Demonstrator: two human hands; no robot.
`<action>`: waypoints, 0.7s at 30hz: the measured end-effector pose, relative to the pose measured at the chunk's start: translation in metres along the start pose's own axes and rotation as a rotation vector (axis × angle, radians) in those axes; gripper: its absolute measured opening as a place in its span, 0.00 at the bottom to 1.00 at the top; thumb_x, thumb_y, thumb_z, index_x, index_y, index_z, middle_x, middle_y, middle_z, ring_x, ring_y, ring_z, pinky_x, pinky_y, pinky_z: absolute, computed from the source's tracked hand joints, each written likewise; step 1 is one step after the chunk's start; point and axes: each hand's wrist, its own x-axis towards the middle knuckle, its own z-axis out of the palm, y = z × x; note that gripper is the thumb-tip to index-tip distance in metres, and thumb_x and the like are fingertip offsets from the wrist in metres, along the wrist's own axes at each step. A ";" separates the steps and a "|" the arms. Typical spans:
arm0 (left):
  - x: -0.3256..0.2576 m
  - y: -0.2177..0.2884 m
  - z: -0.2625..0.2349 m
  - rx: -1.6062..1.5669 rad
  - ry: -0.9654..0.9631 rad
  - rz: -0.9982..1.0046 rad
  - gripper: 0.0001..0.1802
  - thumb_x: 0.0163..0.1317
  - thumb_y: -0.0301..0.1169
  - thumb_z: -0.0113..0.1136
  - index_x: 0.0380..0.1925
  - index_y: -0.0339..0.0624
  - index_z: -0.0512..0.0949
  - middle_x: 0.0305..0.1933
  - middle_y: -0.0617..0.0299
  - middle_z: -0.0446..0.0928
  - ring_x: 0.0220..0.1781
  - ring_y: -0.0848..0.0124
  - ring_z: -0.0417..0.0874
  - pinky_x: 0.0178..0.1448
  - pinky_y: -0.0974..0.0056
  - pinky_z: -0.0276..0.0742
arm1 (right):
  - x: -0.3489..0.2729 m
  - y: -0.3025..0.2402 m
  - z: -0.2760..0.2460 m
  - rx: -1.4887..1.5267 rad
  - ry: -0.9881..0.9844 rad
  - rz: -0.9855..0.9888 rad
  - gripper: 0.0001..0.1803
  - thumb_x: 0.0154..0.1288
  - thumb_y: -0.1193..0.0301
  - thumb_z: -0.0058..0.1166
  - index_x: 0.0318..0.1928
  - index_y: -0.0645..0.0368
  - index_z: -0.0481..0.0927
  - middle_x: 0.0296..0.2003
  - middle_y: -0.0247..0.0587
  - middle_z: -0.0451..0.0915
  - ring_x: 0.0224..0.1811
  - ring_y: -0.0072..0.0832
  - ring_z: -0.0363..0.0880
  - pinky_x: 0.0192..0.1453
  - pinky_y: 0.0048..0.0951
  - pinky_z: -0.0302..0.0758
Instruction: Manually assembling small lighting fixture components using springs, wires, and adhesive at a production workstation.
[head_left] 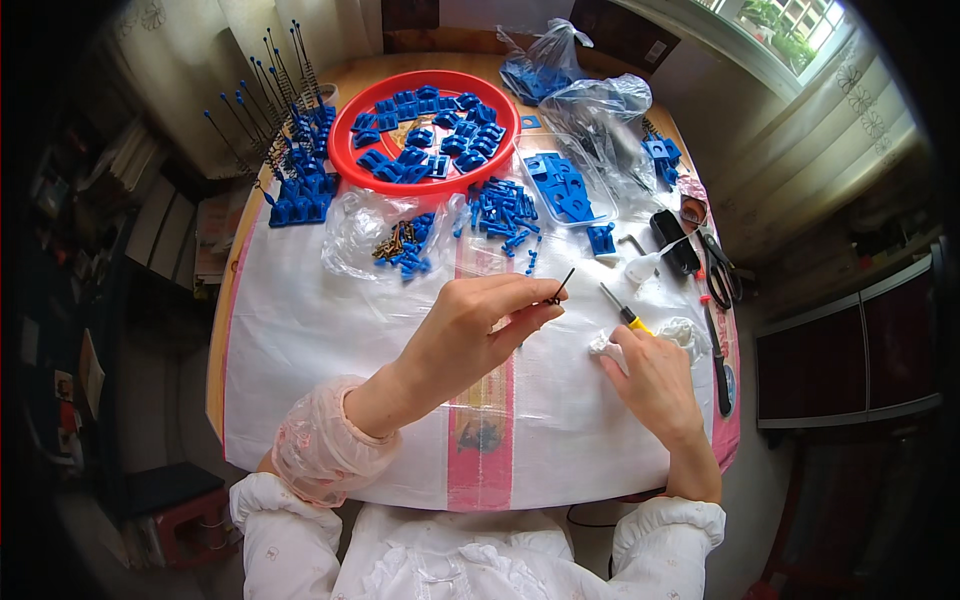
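Note:
Over the middle of the table, my left hand (465, 325) is closed, with thumb and fingertips pinching a short, thin dark rod (566, 281). The rod slants up and to the right; its lower end is partly covered by my fingertips. To the right, my right hand (655, 385) lies low with its fingers curled on the yellow handle of a screwdriver (632, 319). The screwdriver's metal shaft points to the upper left. Crumpled white cloth (604, 347) shows beside and under that hand. Small blue plastic pegs (500, 210) lie in a pile beyond my left hand.
A red round tray (340, 150) holds blue plastic parts. Springs on blue stands (300, 195) rise at the far left. A clear plastic box (608, 212) contains flat blue pieces. A clear bag (350, 235) has brass-coloured screws (395, 243). Scissors (718, 275) lie at the right edge.

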 end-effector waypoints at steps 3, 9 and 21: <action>0.001 0.001 0.000 0.006 0.001 -0.002 0.10 0.60 0.23 0.69 0.43 0.36 0.85 0.37 0.56 0.87 0.32 0.71 0.88 0.36 0.69 0.83 | -0.001 0.001 0.001 -0.006 0.033 -0.006 0.12 0.63 0.66 0.62 0.40 0.60 0.77 0.35 0.46 0.83 0.36 0.46 0.83 0.39 0.44 0.77; 0.000 0.000 0.000 -0.009 0.002 0.023 0.10 0.60 0.23 0.69 0.43 0.36 0.84 0.37 0.56 0.87 0.33 0.70 0.88 0.37 0.69 0.84 | 0.003 -0.004 0.004 0.038 0.244 -0.032 0.09 0.62 0.68 0.63 0.35 0.59 0.78 0.30 0.42 0.79 0.33 0.42 0.82 0.37 0.41 0.76; 0.001 -0.001 -0.001 -0.003 -0.011 -0.007 0.10 0.61 0.23 0.68 0.43 0.36 0.84 0.37 0.55 0.87 0.34 0.70 0.88 0.39 0.69 0.84 | 0.009 -0.011 0.017 0.173 0.370 -0.121 0.06 0.62 0.69 0.63 0.33 0.56 0.80 0.28 0.37 0.78 0.31 0.37 0.81 0.33 0.38 0.74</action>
